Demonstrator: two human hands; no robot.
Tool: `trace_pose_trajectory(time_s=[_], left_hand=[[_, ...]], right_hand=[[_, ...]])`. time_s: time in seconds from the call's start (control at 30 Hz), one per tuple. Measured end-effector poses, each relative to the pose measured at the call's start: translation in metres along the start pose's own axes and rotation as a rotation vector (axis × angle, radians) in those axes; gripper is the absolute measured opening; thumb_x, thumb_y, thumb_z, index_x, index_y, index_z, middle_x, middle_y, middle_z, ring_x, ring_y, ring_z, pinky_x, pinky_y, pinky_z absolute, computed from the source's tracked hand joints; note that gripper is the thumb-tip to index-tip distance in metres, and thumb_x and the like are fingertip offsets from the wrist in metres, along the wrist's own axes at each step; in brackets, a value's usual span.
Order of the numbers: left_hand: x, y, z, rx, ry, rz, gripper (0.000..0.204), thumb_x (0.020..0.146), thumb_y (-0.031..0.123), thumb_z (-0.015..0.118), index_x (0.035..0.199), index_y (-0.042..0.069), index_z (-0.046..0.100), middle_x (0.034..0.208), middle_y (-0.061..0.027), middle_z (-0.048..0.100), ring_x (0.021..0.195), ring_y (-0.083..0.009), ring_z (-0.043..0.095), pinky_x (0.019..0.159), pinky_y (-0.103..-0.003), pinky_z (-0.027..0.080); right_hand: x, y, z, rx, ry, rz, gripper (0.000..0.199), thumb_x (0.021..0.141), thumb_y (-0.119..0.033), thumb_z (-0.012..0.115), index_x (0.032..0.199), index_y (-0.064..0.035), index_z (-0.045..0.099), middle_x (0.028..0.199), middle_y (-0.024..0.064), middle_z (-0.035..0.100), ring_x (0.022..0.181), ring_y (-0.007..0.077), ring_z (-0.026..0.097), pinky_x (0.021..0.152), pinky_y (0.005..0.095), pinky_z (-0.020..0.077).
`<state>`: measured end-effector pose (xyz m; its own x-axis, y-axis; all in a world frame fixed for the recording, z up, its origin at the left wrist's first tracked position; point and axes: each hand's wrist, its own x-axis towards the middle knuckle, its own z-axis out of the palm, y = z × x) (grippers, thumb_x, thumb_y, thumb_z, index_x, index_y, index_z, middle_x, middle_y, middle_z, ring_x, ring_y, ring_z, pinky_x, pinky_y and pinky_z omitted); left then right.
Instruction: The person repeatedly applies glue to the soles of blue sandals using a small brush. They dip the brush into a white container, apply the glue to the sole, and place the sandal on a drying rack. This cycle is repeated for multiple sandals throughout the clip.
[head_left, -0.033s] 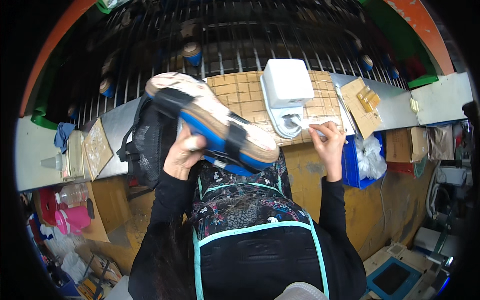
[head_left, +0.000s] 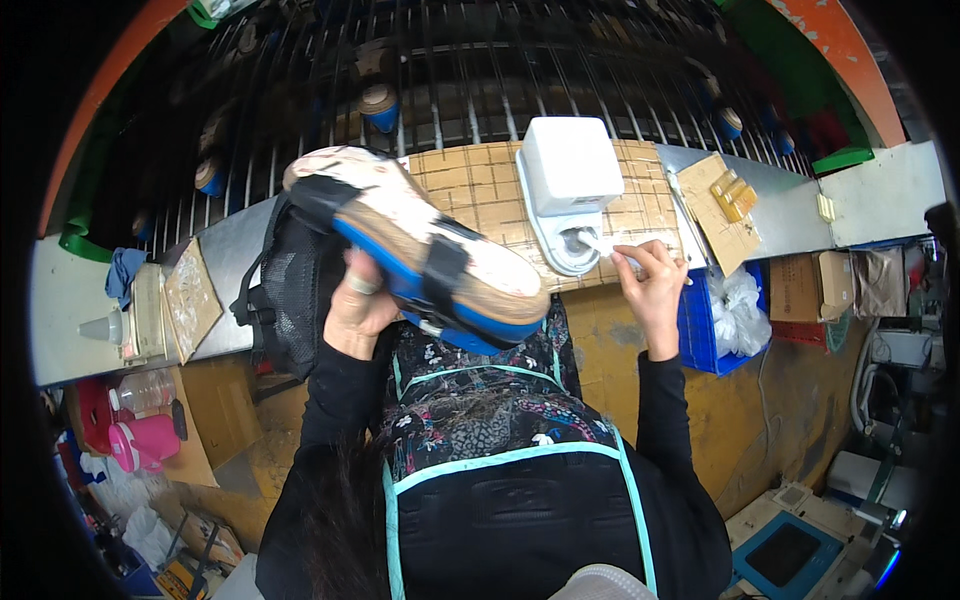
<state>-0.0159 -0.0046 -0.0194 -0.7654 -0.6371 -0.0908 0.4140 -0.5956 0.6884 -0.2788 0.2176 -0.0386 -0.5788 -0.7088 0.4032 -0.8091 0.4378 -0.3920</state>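
My left hand (head_left: 362, 305) is closed around the side of a sandal (head_left: 455, 258) with a cork-brown midsole, blue outsole, pale footbed and black straps. The sandal is tilted over my lap, slightly blurred, its footbed facing up. My right hand (head_left: 652, 285) pinches a thin brush (head_left: 608, 249) between thumb and fingers. The brush's white end lies in the round cup of a white glue pot (head_left: 573, 170), which has a boxy reservoir. This pot stands on a cardboard sheet (head_left: 465, 180) with a grid of dark lines.
Beyond the bench runs a roller conveyor (head_left: 480, 75) carrying several blue-soled shoes (head_left: 380, 105). A black mesh bag (head_left: 295, 285) sits left of the sandal. On the right are a board with a yellow block (head_left: 735, 197) and a blue bin (head_left: 712, 345) of plastic bags.
The sandal has shifted slightly left and turned a little in my left hand. My right hand stays at the glue pot with the brush.
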Motion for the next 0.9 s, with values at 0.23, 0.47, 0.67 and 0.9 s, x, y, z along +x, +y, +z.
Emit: trace_pose_trajectory(time_s=[0.23, 0.47, 0.67, 0.9], left_hand=[[0.019, 0.017, -0.006, -0.436, -0.282, 0.030, 0.121, 0.063, 0.089, 0.050, 0.147, 0.005, 0.025, 0.113, -0.0219, 0.055, 0.088, -0.0308, 0.060, 0.082, -0.045, 0.051], [0.031, 0.029, -0.018, -0.384, -0.464, -0.115, 0.128, 0.061, 0.091, 0.053, 0.143, -0.004, 0.028, 0.094, -0.0231, 0.059, 0.076, -0.0322, 0.060, 0.086, -0.046, 0.046], [0.010, -0.006, -0.002, -0.135, 0.022, -0.009, 0.095, 0.082, 0.078, 0.044, 0.138, 0.001, 0.038, 0.119, -0.0213, 0.059, 0.102, -0.0280, 0.063, 0.090, -0.043, 0.052], [0.019, -0.032, 0.022, 0.143, -0.022, -0.015, 0.081, 0.084, 0.065, 0.057, 0.132, 0.001, 0.047, 0.119, -0.0119, 0.061, 0.103, -0.0206, 0.062, 0.090, -0.036, 0.052]], right_hand=[[0.005, 0.001, 0.004, -0.179, 0.024, -0.207, 0.005, 0.080, -0.019, 0.073, 0.081, -0.0140, 0.073, 0.071, 0.0012, 0.059, 0.063, 0.0190, 0.053, 0.073, 0.0353, 0.0300], [0.003, 0.031, 0.009, 0.386, -0.296, 0.255, 0.019, 0.090, -0.021, 0.066, 0.081, -0.0040, 0.068, 0.064, 0.0009, 0.059, 0.055, 0.0106, 0.050, 0.054, 0.0252, 0.0338], [0.004, 0.027, 0.005, 0.946, -0.582, 0.691, 0.018, 0.092, -0.019, 0.065, 0.084, -0.0030, 0.067, 0.067, -0.0021, 0.060, 0.061, 0.0023, 0.049, 0.055, 0.0176, 0.0344], [0.034, -0.071, -0.020, 0.419, 0.180, -0.120, 0.011, 0.077, -0.010, 0.076, 0.088, -0.0064, 0.074, 0.074, 0.0021, 0.064, 0.067, 0.0121, 0.057, 0.074, 0.0274, 0.0386]])
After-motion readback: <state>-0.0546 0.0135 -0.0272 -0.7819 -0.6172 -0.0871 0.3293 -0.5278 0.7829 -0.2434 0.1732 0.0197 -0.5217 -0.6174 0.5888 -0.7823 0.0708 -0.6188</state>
